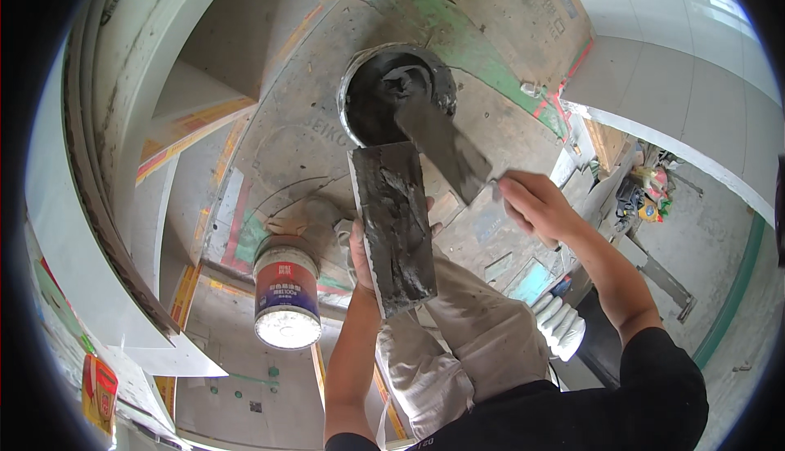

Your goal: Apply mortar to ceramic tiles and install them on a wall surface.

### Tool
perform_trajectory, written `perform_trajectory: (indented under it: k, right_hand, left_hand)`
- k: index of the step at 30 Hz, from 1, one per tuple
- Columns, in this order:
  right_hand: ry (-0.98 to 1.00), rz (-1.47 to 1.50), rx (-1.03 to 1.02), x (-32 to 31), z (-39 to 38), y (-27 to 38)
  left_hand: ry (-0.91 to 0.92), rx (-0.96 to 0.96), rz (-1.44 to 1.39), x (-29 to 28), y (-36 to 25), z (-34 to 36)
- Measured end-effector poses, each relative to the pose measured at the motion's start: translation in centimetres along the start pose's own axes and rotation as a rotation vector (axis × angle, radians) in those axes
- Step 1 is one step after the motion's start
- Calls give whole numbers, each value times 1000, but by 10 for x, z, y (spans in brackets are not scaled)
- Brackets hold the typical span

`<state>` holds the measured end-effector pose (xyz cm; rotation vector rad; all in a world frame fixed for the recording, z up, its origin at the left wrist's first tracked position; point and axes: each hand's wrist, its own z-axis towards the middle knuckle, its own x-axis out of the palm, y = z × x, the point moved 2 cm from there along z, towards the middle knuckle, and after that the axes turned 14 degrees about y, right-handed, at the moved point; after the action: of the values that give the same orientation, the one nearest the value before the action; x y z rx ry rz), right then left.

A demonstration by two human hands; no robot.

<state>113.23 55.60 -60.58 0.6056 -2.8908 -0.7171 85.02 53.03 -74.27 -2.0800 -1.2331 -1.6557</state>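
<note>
My left hand (pixel 360 256) holds a narrow rectangular tile (pixel 396 226) from beneath, fingers wrapped around its edges. Dark grey mortar covers its upward face in rough ridges. In my right hand (pixel 537 209) is the handle of a flat trowel (pixel 448 150), its wide blade smeared with mortar. The blade slants above the near right rim of a round bucket (pixel 345 117), with its far end over the opening. Wet dark mortar (pixel 372 106) lies inside that bucket, heaped and swirled near the middle. The tile's far end is close to the bucket's near rim.
A second bucket (pixel 286 296), red and blue with a white end, is at my left. Worn protective boards (pixel 302 144) cover the floor. Pale panels (pixel 184 136) edge the left side; a tiled ledge (pixel 670 83) is at the right. Bags and debris (pixel 650 193) lie beyond my right arm.
</note>
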Motion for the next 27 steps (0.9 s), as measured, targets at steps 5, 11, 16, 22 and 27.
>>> perform_trajectory:
  k: [5,11,16,22,27]
  right_hand:
    - [374,189,165,13,-8,-13]
    - [448,57,290,25,-5,-11]
    - [690,-49,435,45,-25,-16]
    - [387,-1294,-233,30,7,-20]
    - [187,-1188,-130,-17,62,-15]
  left_hand:
    - [-55,-25,-193,-40,-12,-17]
    - [-5,-50,-76,-24,-8,3]
    - [64,-15,-54,-39,-14,-2]
    - [67,-85,-59,-63,-8,-22]
    - [-1,-57,-73,-46,-5,-13]
